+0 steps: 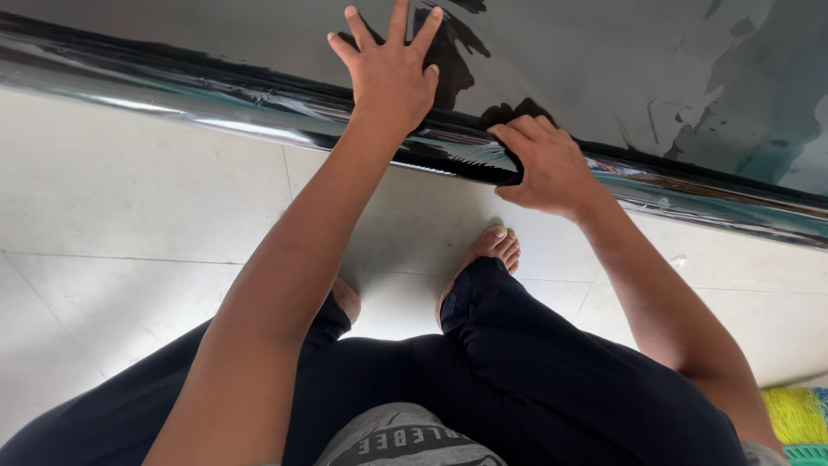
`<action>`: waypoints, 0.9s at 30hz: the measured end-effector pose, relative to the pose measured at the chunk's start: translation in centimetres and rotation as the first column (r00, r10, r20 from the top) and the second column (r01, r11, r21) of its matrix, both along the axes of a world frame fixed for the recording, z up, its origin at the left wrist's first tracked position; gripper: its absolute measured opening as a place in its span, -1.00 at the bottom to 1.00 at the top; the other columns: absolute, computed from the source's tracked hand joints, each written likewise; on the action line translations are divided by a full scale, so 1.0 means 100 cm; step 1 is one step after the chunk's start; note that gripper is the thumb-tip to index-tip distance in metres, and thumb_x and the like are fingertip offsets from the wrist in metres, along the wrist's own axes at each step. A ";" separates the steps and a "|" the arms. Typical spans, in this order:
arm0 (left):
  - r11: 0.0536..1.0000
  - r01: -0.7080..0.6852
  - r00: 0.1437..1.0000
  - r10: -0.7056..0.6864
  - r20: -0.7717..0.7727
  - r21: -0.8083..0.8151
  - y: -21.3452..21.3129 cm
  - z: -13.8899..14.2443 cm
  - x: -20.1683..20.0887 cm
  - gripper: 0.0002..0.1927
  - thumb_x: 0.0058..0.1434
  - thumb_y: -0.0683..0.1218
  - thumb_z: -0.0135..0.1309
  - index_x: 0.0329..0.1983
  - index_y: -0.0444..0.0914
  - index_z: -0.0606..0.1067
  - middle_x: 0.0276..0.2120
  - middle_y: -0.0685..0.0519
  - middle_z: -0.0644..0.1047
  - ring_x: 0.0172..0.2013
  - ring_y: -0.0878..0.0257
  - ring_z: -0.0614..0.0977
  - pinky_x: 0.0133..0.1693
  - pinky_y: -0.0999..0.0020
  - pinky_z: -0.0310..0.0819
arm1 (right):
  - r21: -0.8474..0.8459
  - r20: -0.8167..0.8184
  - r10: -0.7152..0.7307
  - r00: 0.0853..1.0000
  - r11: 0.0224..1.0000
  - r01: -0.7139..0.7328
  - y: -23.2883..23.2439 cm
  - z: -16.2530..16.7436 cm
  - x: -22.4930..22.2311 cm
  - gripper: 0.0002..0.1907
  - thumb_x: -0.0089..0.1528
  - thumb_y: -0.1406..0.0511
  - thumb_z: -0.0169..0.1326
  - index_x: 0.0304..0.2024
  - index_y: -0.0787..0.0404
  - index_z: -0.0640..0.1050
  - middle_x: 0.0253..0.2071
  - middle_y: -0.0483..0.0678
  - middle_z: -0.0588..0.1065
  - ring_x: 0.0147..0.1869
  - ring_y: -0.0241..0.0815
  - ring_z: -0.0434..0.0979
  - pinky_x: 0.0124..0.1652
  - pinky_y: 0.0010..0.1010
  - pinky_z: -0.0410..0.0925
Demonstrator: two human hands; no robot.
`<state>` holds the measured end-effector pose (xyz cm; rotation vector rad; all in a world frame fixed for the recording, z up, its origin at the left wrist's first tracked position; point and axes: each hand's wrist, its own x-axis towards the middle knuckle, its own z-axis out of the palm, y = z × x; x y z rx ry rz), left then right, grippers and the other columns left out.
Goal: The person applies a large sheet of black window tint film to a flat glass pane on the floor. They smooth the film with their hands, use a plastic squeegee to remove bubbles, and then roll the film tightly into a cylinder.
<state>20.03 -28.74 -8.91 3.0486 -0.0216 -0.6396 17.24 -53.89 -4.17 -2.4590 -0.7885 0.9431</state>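
Hands: left hand [390, 73] flat, spread on dark film [604, 69]; right hand [543, 164] grips its rolled edge [259, 108].

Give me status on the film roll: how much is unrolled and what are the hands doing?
Done: a stretch of dark film already lies spread flat on the floor beyond the roll, with wrinkled dark patches near the hands. In hand: the left hand presses flat on the sheet with fingers splayed, while the right hand grips the glossy roll. Left: the roll looks still thick, so much film seems wound up.
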 end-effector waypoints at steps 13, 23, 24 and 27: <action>0.997 -0.065 0.990 0.060 -0.127 -0.030 -0.002 0.004 0.008 -0.30 0.39 0.30 -0.10 0.56 0.24 0.04 0.55 0.05 -0.18 0.35 -0.65 0.04 0.23 -0.61 -0.07 | 0.173 0.000 -0.032 1.000 0.984 0.031 -0.007 -0.001 0.017 -0.21 -0.16 0.15 0.42 0.12 0.15 0.50 0.17 0.09 0.39 0.23 0.11 0.32 0.19 -0.08 0.25; 0.989 -0.115 0.965 0.091 -0.247 -0.088 0.001 0.007 0.024 -0.20 0.34 0.46 -0.18 0.55 0.12 0.07 0.55 0.05 -0.05 0.35 -0.62 0.09 0.27 -0.55 -0.11 | -0.022 -0.279 -0.223 0.934 0.974 0.226 -0.027 -0.011 0.053 -0.21 -0.04 -0.01 0.38 0.21 0.01 0.49 0.04 -0.05 0.49 0.14 -0.01 0.51 0.09 -0.15 0.38; 0.984 -0.140 0.962 0.108 -0.251 -0.112 0.002 0.008 0.027 -0.16 0.33 0.50 -0.18 0.56 0.07 0.07 0.56 0.06 -0.04 0.37 -0.60 0.09 0.29 -0.55 -0.13 | -0.008 -0.276 -0.260 0.925 0.963 0.269 -0.032 -0.013 0.056 -0.26 0.00 -0.01 0.38 0.17 0.05 0.48 0.02 -0.05 0.51 0.15 -0.01 0.51 0.10 -0.16 0.37; 0.970 -0.156 0.986 0.142 -0.086 -0.187 -0.003 0.014 0.027 -0.02 0.26 0.55 -0.10 0.56 -0.06 0.08 0.48 -0.13 0.04 0.37 -0.49 0.09 0.23 -0.60 -0.18 | 0.195 -0.022 -0.180 0.983 0.964 0.181 -0.046 -0.017 0.062 -0.49 0.21 0.01 0.32 0.09 0.10 0.55 0.03 -0.04 0.56 0.23 0.06 0.49 0.13 -0.12 0.36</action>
